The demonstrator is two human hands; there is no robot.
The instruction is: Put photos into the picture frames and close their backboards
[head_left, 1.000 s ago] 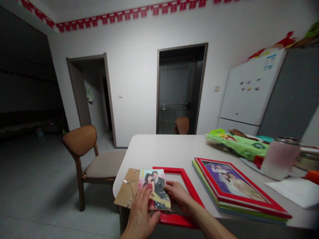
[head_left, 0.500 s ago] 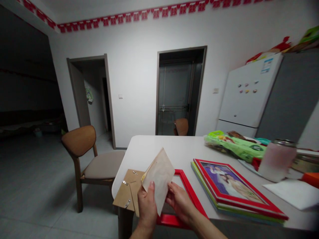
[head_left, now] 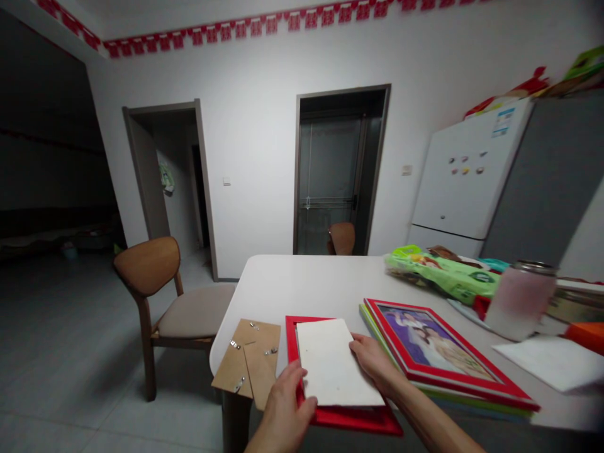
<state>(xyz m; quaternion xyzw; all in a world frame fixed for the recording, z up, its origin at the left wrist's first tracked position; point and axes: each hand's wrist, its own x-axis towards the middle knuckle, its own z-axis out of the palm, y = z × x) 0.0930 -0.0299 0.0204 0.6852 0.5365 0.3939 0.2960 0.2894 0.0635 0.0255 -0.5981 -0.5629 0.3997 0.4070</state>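
Note:
A pale, blank-faced photo sheet (head_left: 337, 368) lies over the opening of a red picture frame (head_left: 358, 423), its lower edge slightly above the frame. My left hand (head_left: 287, 402) is at the sheet's lower left edge, thumb and forefinger against it. On the opposite side, the fingers of my right hand (head_left: 372, 362) grip the right edge; part of them is hidden. Left of the frame lies a brown backing board (head_left: 231, 365) with small metal clips and a propped stand flap. Whether a picture is on the sheet's underside is hidden.
To the right, a stack of frames is topped by a red-framed photo (head_left: 438, 346). Beyond are a green plastic package (head_left: 438, 277), a pink jar (head_left: 521, 302) and white paper (head_left: 552, 365). A chair (head_left: 189, 311) stands left of the white table (head_left: 283, 283).
The sheet has gone from raised and tilted in my hands to nearly flat over the red frame. My right hand has moved right along with its edge; my left is lower.

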